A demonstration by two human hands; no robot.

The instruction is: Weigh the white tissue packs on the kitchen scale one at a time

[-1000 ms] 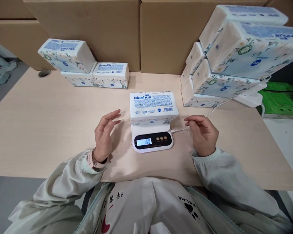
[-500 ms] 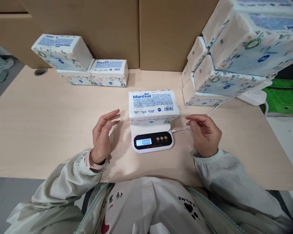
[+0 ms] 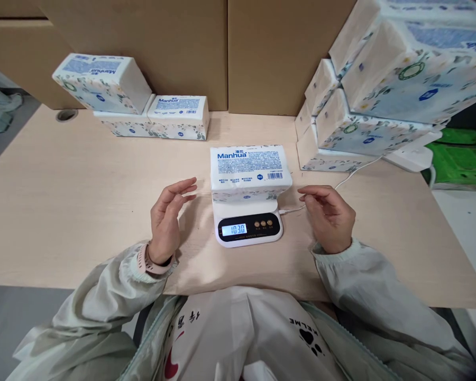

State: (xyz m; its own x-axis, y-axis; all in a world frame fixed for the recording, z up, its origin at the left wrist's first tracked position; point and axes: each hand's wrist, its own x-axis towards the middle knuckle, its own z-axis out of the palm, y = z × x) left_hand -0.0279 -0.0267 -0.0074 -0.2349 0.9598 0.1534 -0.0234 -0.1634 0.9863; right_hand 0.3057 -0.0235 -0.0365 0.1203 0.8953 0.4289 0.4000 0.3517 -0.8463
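Pale green cuffs are framing both your hands, and neither one is holding anything. Your left hand is hovering left of the scale, its thumb and fingers parting moderately; your right hand is hanging on the other side, half curled, thumb sitting close under the fingers, gap narrow. Both are keeping much the same pose as half a second ago, while the display is now reading about 103.0 instead of 100.0.

The tissue pack is resting on the scale's rear part, touching neither hand. Its long axis is running left to right across the scale; its printed face is pointing up, the "Manhua" lettering reading upright for you.

A white cable is leaving the scale's right side and passing behind your right fingertips. Three more packs are standing behind the scale to the left, and a taller stack is rising behind it to the right. Cardboard boxes are walling off the space farther behind the scale; a green crate is sitting well to its right.
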